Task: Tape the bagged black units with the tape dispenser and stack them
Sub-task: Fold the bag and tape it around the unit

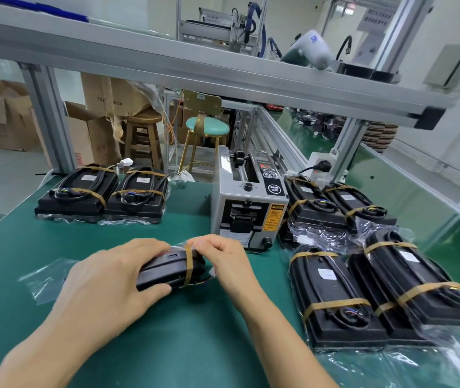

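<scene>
My R hand (223, 257) fingertips pinch tape strip (188, 263) at top of bagged unit (171, 268); L hand (116, 271) clamps its near-left end. Unit on edge, mat centre, long axis L-R. Dispenser (247, 208) just beyond, R hand nearer.

Factory packing line: aluminium-framed benches (223, 77), green mats (184, 331).

Hands taping bagged unit at bench.
Left hand (111, 271) is gripping the black unit (167, 271); right hand (223, 256) is pinching brown tape (188, 264) across it, tape dispenser (247, 200) behind.
</scene>
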Demonstrator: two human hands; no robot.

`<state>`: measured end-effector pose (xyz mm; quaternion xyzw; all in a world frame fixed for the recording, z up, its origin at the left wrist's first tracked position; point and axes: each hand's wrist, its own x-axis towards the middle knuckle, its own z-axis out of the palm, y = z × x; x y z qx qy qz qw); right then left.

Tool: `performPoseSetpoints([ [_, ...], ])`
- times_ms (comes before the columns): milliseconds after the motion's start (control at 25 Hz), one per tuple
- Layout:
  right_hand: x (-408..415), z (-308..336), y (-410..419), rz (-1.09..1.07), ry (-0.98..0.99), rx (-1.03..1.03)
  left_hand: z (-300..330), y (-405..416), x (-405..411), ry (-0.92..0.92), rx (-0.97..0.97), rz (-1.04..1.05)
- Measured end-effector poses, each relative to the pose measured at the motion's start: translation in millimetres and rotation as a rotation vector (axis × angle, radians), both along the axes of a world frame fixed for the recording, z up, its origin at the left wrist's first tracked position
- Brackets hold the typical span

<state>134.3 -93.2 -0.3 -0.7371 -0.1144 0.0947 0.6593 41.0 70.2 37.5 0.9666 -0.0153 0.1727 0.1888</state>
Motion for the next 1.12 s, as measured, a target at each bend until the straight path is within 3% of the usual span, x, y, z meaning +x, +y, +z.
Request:
performPoseSetpoints([
  [240, 23.3, 1.3, -33.9, -0.749, 0.038, 0.163, -1.6, -12.1, 3.3, 0.008, 0.028, 0.132],
  [520, 49.9, 10.3, -24.6, -0.783, 0.132, 0.096, -3.2, -14.5, 5.5, -0.018, 0.028, 0.175],
  [800, 56.0, 20.9, -16.1, -0.866, 0.288, 0.233, -4.9, -15.2, 5.1, -0.038, 0.072, 0.166],
  [880, 43.5, 29.4, -14.9, -0.807, 0.342, 0.304, -3.5, -16.1, 6.0, -0.044, 0.056, 0.188],
  [1040, -15.4, 30.3, 3.4, -0.258, 0.206, 0.206, -4.9, -14.7, 10.7, -0.066, 0.038, 0.225],
  [1120, -36.1, 22.8, 12.6, -0.139, 0.159, 0.197, -6.2, -16.3, 10.9, -0.059, 0.026, 0.229],
])
